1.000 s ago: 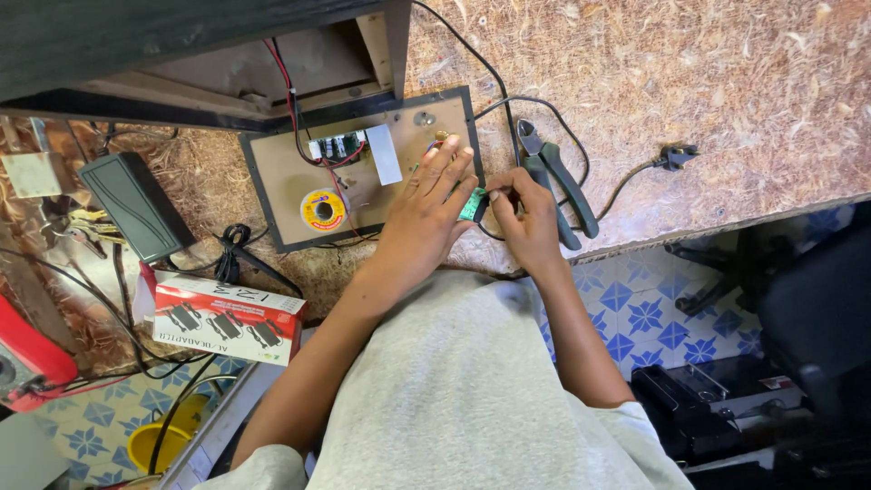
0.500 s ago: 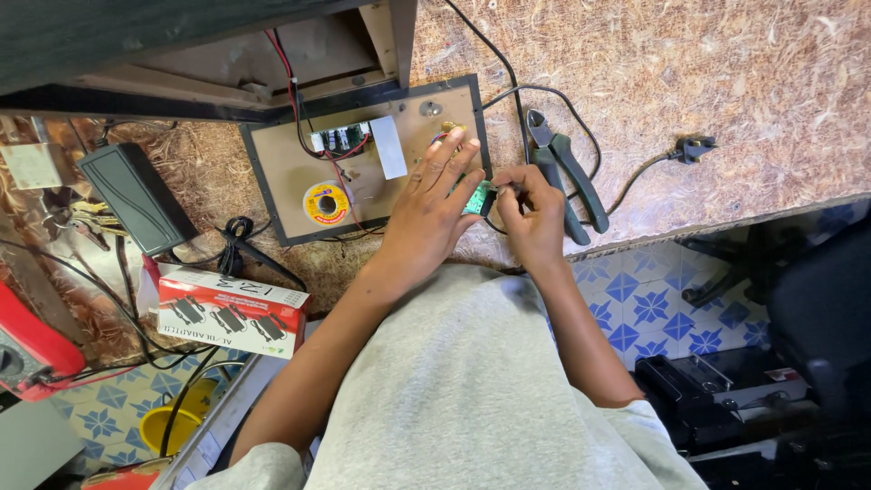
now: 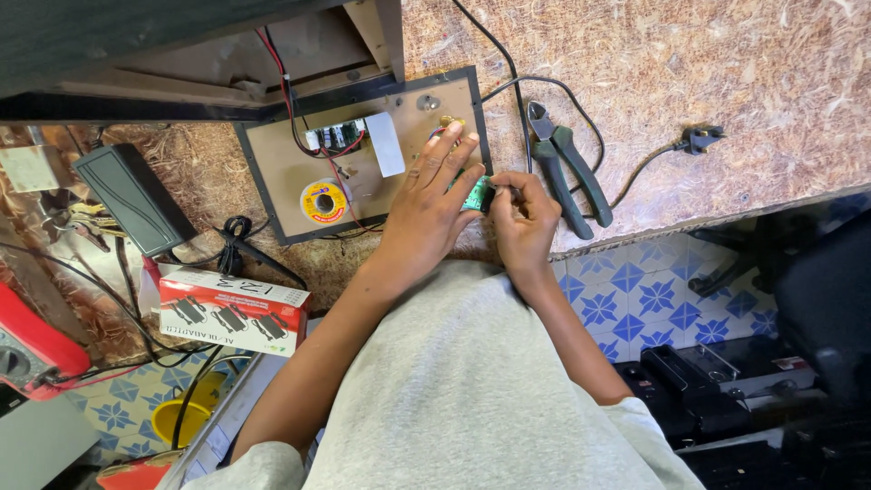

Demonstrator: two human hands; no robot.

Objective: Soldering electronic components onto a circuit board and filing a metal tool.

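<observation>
Both hands stay put at the desk point(image 3: 726, 82): left hand point(image 3: 434, 204) steadies, right hand point(image 3: 522, 213) pinches the small green board point(image 3: 475, 193) (grip closed, barely shifted).
</observation>
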